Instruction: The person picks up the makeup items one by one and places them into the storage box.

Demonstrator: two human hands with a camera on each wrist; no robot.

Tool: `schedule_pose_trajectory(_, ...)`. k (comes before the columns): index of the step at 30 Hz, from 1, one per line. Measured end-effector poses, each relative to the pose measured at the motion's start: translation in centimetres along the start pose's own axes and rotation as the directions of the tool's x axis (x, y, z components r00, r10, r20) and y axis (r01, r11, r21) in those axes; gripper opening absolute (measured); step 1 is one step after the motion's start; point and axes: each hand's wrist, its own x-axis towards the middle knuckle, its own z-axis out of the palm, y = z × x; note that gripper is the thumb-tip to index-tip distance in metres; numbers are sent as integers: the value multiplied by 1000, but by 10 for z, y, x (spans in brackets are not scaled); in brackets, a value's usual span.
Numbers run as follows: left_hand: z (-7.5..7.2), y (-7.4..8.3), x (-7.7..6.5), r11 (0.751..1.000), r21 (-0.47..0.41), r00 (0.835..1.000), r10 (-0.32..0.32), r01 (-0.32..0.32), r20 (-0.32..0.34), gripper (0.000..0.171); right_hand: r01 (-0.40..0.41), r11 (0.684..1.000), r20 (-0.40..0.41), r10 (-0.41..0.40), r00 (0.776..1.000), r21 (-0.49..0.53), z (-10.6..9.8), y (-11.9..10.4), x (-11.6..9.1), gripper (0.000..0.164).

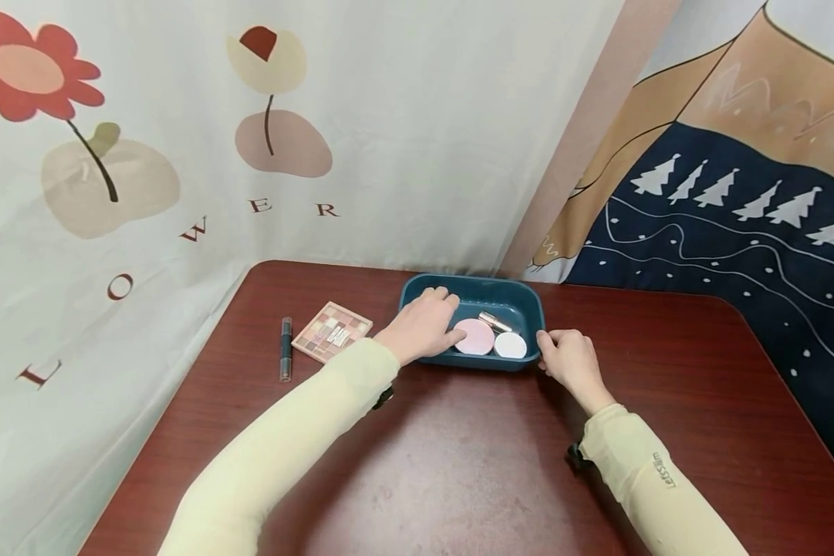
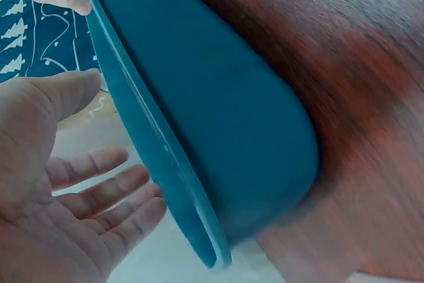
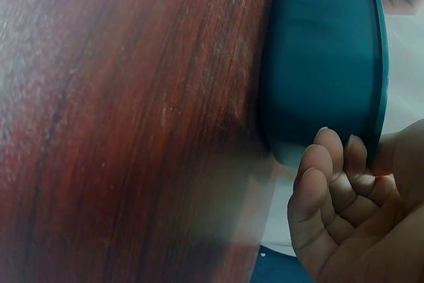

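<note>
Teal tray (image 1: 474, 292) is set on the dark red worktop (image 1: 459, 463), near its far edge, at about 12 o'clock from the person. Its long side is laid from 9 o'clock to 3 o'clock, and its open top is turned up. Inside it a pink round compact (image 1: 476, 337), a white round compact (image 1: 510, 345) and a small gold tube (image 1: 494, 321) are seen.

The left hand (image 1: 422, 324) is reached into the tray with its fingers straight and loose; the pink compact is touched by its thumb, and nothing is gripped. The tray's corner at 3 o'clock is pinched by the right hand (image 1: 571, 360), with the fingers curled under the rim.

The tray looks to be steadied while things are sorted in it. For a next move, a closed grip on one small thing would be needed.

At 9 o'clock of the tray, an eyeshadow palette (image 1: 332, 331) and a thin pen-like stick (image 1: 286, 348) are laid on the worktop.
</note>
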Motion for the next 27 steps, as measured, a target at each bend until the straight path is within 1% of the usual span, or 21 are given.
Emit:
schedule_pose_trajectory(7, -12, -13, -14, 1000, -21, 997, 13, -15, -73, 50, 7, 1000, -3, -7, 1000, 6, -1, 1, -1, 44)
schedule_pose_trajectory(12, -15, -29, -27, 999, -49, 993, 0, -6, -117, 45, -5, 1000, 16, 4, 1000, 6, -2, 1, -1, 42)
schedule_pose_trajectory(17, -10, -50, -40, 997, -77, 987, -42, 30, -154, 44, -22, 1000, 35, 22, 999, 4, -3, 1, -1, 40)
schedule_pose_trajectory(22, -6, -69, -55, 992, -108, 980, -82, 63, -182, 42, -17, 1000, 38, 17, 999, -8, -4, 0, -1, 41)
schedule_pose_trajectory(27, -7, -82, -67, 981, -143, 977, -152, 131, -148, 43, -14, 1000, 41, 15, 999, -15, -5, -2, -1, 41)
